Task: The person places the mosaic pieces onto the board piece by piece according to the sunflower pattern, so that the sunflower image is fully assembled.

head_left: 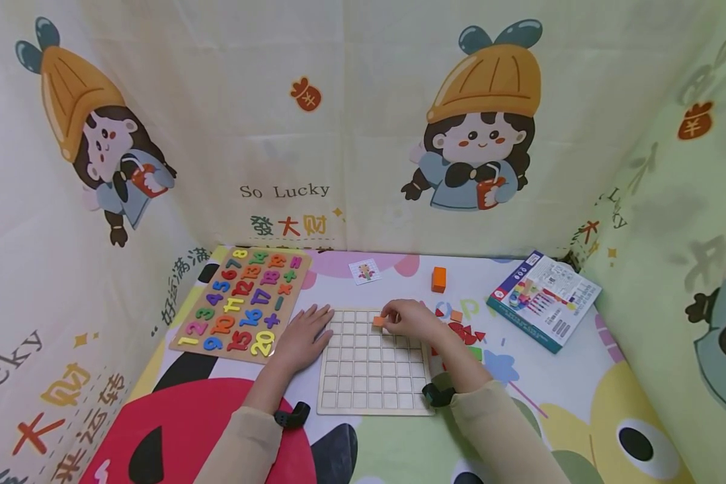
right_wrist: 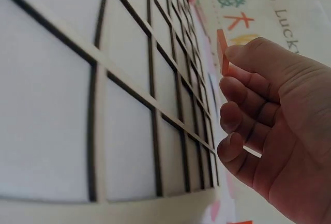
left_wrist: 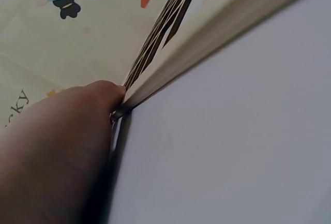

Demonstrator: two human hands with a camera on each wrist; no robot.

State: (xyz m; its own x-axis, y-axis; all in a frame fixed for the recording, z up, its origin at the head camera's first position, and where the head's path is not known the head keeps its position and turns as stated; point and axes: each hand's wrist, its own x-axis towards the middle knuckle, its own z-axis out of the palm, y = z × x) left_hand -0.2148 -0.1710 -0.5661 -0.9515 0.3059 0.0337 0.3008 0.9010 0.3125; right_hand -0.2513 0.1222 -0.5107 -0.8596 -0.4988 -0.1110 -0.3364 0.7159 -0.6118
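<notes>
A wooden grid board (head_left: 375,411) with square cells lies in front of the person. Between thumb and index finger, the right hand (head_left: 408,318) pinches a thin orange square tile (head_left: 378,322) over the board's upper rows. The right wrist view shows the tile (right_wrist: 222,53) held on edge, the other fingers loosely curled beneath. Spread flat at the board's upper left edge is the left hand (head_left: 304,336), its fingers extended. In the left wrist view the left thumb (left_wrist: 101,93) lies right at the board's side edge.
A puzzle board of colored numbers (head_left: 281,310) lies left. Behind the grid are a small picture card (head_left: 365,271) and an orange block (head_left: 438,279). Right of the grid lie red triangles (head_left: 464,333), a green piece (head_left: 475,353) and another orange tile (head_left: 456,315); farther right, a box (head_left: 544,300).
</notes>
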